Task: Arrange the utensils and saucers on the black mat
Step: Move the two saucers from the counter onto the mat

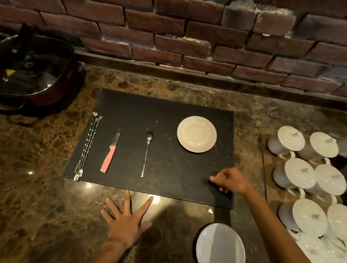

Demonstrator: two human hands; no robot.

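Observation:
A black mat [170, 114] lies on the brown marble counter. On it, from left to right, rest long twisted metal forks [87, 146] along the left edge, a knife with a pink handle [111, 150], a long thin spoon [146, 153] and a cream saucer [196, 134] at the upper right. A second white saucer [220, 253] sits on the counter below the mat's right corner. My left hand [126, 222] lies flat with fingers spread on the counter just in front of the mat. My right hand [230, 180] hovers over the mat's lower right corner, fingers loosely curled and holding nothing that I can see.
Several white lidded cups [312, 180] crowd the counter on the right. A dark electric pan with a glass lid [25, 74] stands at the back left. A brick wall [178, 25] runs behind the counter.

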